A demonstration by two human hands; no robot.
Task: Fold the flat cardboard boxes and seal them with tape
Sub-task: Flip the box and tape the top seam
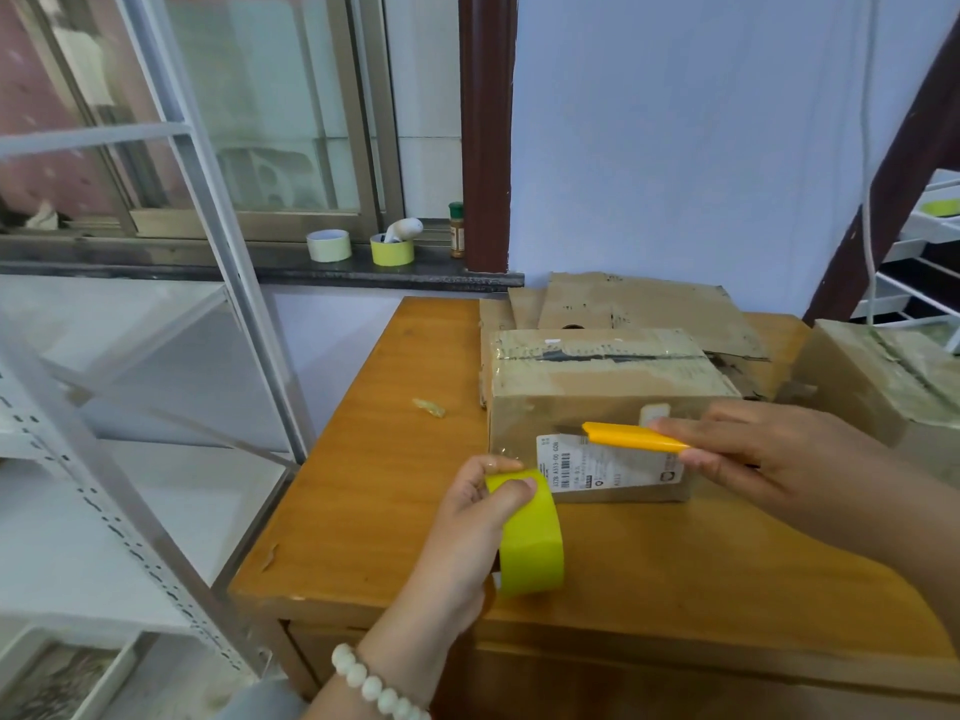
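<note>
The second box (883, 376) is cut off by the right edge of the frame. Print on the white label (597, 467) at centre is too small to read; the yellow cutter (634, 438) and right hand (769, 454) cover its upper right part. The cutter's blade cannot be made out. The taped box (597, 376) hides the lower part of the flat cardboard (639, 304) behind it. The left hand (467, 517) covers the tape roll's (535, 543) left side.

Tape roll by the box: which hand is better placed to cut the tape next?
Probably the right hand: it holds the yellow cutter, tip near the cardboard box front. The left hand is occupied gripping the tape roll.
</note>
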